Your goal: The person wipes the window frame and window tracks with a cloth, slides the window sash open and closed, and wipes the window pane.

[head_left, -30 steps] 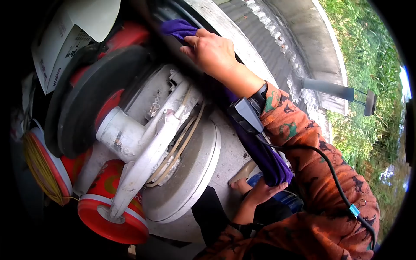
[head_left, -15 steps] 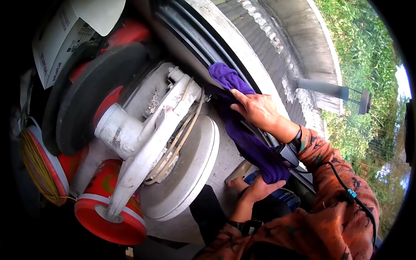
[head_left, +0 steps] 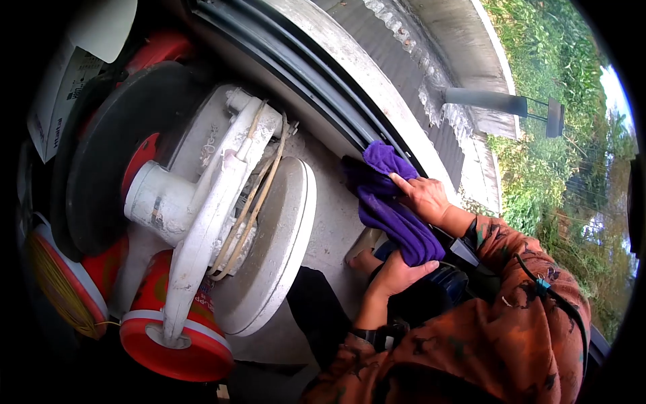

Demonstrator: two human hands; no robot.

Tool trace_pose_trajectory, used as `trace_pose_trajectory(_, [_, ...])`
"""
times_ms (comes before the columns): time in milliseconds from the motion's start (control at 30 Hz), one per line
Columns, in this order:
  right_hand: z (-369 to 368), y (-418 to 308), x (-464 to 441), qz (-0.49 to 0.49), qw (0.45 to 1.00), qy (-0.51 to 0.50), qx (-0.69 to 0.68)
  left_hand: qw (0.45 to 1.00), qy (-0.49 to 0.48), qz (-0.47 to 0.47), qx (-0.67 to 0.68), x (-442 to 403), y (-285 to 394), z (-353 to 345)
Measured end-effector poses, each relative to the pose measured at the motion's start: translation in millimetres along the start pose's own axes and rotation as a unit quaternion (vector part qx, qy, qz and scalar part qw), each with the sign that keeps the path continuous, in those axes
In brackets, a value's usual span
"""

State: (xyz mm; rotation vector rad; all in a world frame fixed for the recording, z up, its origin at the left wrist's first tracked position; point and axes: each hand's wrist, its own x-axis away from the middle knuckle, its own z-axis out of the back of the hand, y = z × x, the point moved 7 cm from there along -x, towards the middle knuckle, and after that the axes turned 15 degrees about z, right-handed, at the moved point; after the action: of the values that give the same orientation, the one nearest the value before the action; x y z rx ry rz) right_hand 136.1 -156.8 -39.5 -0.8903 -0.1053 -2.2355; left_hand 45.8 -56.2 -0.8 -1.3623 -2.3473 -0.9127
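A purple cloth (head_left: 397,212) lies bunched and folded between my two hands, its far end against the dark window track (head_left: 323,84). My right hand (head_left: 427,198) grips the cloth from above beside the track, with the index finger stretched along it. Lower down, my left hand (head_left: 397,275) is closed round the cloth's near end, thumb lying on top. Both hands' other fingertips are partly hidden by the fabric.
A white grinder-like machine (head_left: 202,215) with a round disc stands left on the floor, near a red bucket (head_left: 175,343), black discs (head_left: 128,155) and a white box (head_left: 54,114). A pale ledge (head_left: 363,67) runs outside the track, with greenery beyond.
The purple cloth has slid along the track toward me and is more bunched. My right hand has come closer to my left hand. The camera view has shifted slightly.
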Motion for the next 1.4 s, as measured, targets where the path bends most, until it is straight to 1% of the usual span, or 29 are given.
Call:
trace_pose_trajectory(167, [-29,7,44,-0.017,0.999,-0.038,-0.01,0.999,0.007,-0.032,0.015,-2,-8,-5])
trace_pose_trajectory(233, [-38,11,58,-0.031,0.998,-0.046,-0.02,0.999,0.002,-0.043,-0.026,-1,-4,-6])
trace_pose_trajectory(300, [-60,19,80,-0.053,0.99,-0.127,-0.02,1.0,-0.006,-0.027,-0.012,0,-4,-7])
trace_pose_trajectory(333, [-52,19,84,-0.05,0.991,-0.122,-0.017,1.0,-0.013,-0.014,0.007,-1,-4,-8])
trace_pose_trajectory(400, [-47,32,99,-0.13,0.951,-0.277,-0.049,1.0,0.003,-0.029,0.003,1,1,-7])
trace_pose_trajectory(433, [-19,34,86,-0.147,0.964,-0.173,-0.138,0.999,0.015,-0.033,0.004,1,2,-5])
trace_pose_trajectory(467, [13,37,75,-0.164,0.957,-0.069,-0.227,0.999,0.018,-0.036,0.008,0,2,-4])
trace_pose_trajectory(500, [51,37,57,-0.169,0.947,0.035,-0.272,0.999,-0.005,-0.043,0.028,-1,1,-6])
trace_pose_trajectory(533, [85,31,35,-0.108,0.944,0.125,-0.287,0.997,-0.031,-0.05,0.046,-2,1,-8])
trace_pose_trajectory(567, [120,23,12,-0.078,0.947,0.172,-0.262,0.997,-0.033,-0.051,0.045,-2,2,-8])
trace_pose_trajectory(600, [150,12,-15,0.023,0.953,0.234,-0.193,0.998,-0.024,-0.052,0.037,-2,3,-7])
trace_pose_trajectory(633, [176,0,-42,0.062,0.956,0.26,-0.122,0.998,-0.014,-0.054,0.031,-2,5,-4])
trace_pose_trajectory(700, [195,-18,-94,0.159,0.911,0.368,-0.095,0.997,0.01,-0.06,0.057,-5,5,-1])
trace_pose_trajectory(800, [182,-38,-178,0.209,0.895,0.392,-0.03,0.994,0.049,-0.057,0.084,-2,-2,9])
trace_pose_trajectory(833, [175,-45,-198,0.213,0.899,0.382,-0.001,0.993,0.051,-0.042,0.1,-3,-6,11])
trace_pose_trajectory(867, [166,-46,-212,0.187,0.914,0.361,0.013,0.991,0.053,-0.027,0.118,-4,-10,12])
trace_pose_trajectory(933, [165,-47,-214,0.148,0.906,0.395,0.032,0.987,0.066,-0.016,0.147,-1,-4,15])
trace_pose_trajectory(1000, [162,-38,-210,0.116,0.916,0.385,-0.004,0.981,0.08,-0.005,0.178,-3,-7,17])
trace_pose_trajectory(1033, [158,-35,-198,0.126,0.903,0.411,-0.013,0.985,0.081,-0.038,0.145,-3,-7,16])
trace_pose_trajectory(1067, [146,-31,-187,0.136,0.913,0.382,-0.033,0.988,0.08,-0.073,0.11,-4,-5,16])
trace_pose_trajectory(1100, [132,-28,-172,0.148,0.922,0.353,-0.053,0.988,0.079,-0.075,0.109,-6,-5,17])
trace_pose_trajectory(1167, [110,-20,-131,0.139,0.937,0.301,-0.111,0.974,0.185,-0.048,0.12,-6,-13,33])
trace_pose_trajectory(1200, [98,-9,-111,0.088,0.954,0.228,-0.173,0.949,0.248,-0.078,0.177,-6,-15,40])
trace_pose_trajectory(1233, [88,3,-88,0.048,0.941,0.203,-0.268,0.935,0.267,-0.069,0.224,-8,-21,44])
trace_pose_trajectory(1267, [80,2,-66,-0.025,0.885,0.06,-0.462,0.917,0.285,-0.06,0.271,-9,-27,48])
trace_pose_trajectory(1300, [82,-13,-46,0.025,0.864,-0.008,-0.502,0.921,0.24,-0.065,0.299,-12,-29,46])
trace_pose_trajectory(1333, [91,-34,-30,0.103,0.855,-0.077,-0.502,0.92,0.241,-0.065,0.302,-11,-26,45])
trace_pose_trajectory(1367, [82,-50,-14,0.216,0.855,-0.069,-0.467,0.915,0.207,-0.036,0.344,-12,-28,37])
trace_pose_trajectory(1400, [84,-56,-7,0.179,0.879,-0.217,-0.384,0.909,0.171,-0.008,0.381,-13,-29,31])
